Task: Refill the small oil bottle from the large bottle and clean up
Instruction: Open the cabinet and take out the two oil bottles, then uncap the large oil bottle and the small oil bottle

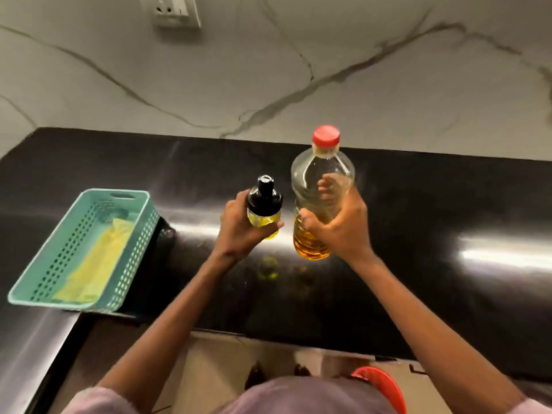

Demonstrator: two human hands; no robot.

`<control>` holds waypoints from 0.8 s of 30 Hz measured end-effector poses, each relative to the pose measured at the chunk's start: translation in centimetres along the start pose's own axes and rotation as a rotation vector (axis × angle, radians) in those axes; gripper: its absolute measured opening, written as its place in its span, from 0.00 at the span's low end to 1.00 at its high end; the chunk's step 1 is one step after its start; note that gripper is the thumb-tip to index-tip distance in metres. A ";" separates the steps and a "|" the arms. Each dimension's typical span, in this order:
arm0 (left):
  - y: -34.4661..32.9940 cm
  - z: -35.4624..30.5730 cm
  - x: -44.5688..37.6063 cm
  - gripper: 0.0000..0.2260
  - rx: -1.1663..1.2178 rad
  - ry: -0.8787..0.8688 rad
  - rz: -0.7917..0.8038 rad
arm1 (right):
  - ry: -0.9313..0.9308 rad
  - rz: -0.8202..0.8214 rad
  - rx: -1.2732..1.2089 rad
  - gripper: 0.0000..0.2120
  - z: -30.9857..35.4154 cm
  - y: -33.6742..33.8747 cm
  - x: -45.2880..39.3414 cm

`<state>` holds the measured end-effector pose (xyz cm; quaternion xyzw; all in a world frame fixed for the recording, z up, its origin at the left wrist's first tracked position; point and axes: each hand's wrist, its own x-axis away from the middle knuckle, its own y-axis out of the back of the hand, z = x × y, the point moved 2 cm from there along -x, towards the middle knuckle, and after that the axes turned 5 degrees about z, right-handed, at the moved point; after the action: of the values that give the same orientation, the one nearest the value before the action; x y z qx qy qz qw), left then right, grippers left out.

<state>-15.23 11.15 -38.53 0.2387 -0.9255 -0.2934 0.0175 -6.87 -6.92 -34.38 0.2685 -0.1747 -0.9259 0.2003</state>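
Above counter [418,204]: small bottle [264,209] gripped by left hand [239,231], large bottle [319,198] by right hand [340,225]; both caps best removed before pouring.

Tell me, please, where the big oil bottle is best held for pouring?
Grip the large bottle around its ribbed lower body, coming from its right side as the right hand does now. The oil sits low there, so the weight is in the palm, and the red cap stays free.
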 end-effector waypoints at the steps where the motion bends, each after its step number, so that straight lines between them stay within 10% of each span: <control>1: -0.5 1.2 0.1 0.35 0.022 0.027 0.002 | -0.019 0.005 0.009 0.31 -0.8 -0.7 0.4; 24: -4.4 7.9 1.5 0.34 0.081 0.188 0.050 | -0.173 0.090 0.058 0.36 -6.0 -3.0 3.2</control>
<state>-16.00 11.59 -47.64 0.2426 -0.9365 -0.2316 0.1020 -6.78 -7.17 -41.81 0.1852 -0.2301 -0.9302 0.2180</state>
